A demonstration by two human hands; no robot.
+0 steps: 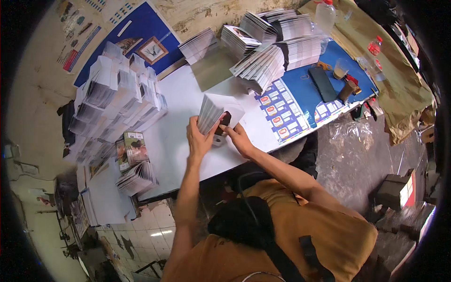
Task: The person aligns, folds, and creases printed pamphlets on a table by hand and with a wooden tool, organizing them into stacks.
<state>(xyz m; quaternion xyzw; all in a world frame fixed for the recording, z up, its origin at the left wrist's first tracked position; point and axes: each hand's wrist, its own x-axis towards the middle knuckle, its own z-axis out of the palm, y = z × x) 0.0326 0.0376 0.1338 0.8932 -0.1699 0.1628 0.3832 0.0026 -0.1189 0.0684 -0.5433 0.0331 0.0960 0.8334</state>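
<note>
Right of the paper stack (110, 96), my left hand (199, 137) and right hand (238, 140) hold folded pages (210, 116), seemingly for straightening, next needing steadiness.

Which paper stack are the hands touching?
The white, fanned paper stack between the left hand and right hand; neither hand touches the other white paper stacks.
</note>
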